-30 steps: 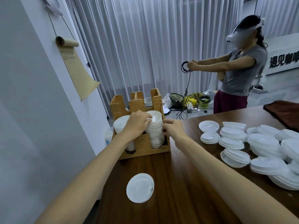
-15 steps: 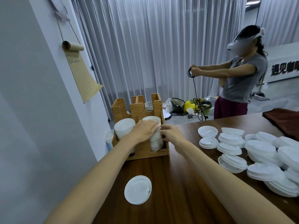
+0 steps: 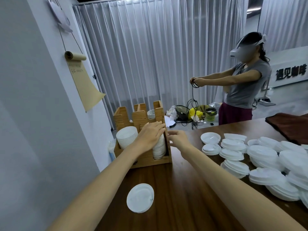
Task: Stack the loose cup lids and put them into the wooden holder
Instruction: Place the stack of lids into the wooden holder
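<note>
grip: left hand (image 3: 150, 135) flat, fingers straight, pressing on top of the lid stack (image 3: 159, 150); it clasps nothing. right hand (image 3: 179, 139) loosely spread, empty, just beside the outer right wall of the wooden holder (image 3: 150, 161).
lid stack: seated upright in the holder's right compartment; a second stack (image 3: 127, 136) fills the left compartment.
change: a second ago both hands curled round this stack; now the right has let go and the left has flattened. judged: this batch is delivered, with only a settling press left.
outstanding: one single lid (image 3: 140, 198) lying near on the surface (image 3: 175, 189); many loose lids (image 3: 263, 155) heaped at right, partly stacked.
beyond: dark cloth (image 3: 290, 125); a person in a headset (image 3: 245, 90) handling a cable.
</note>
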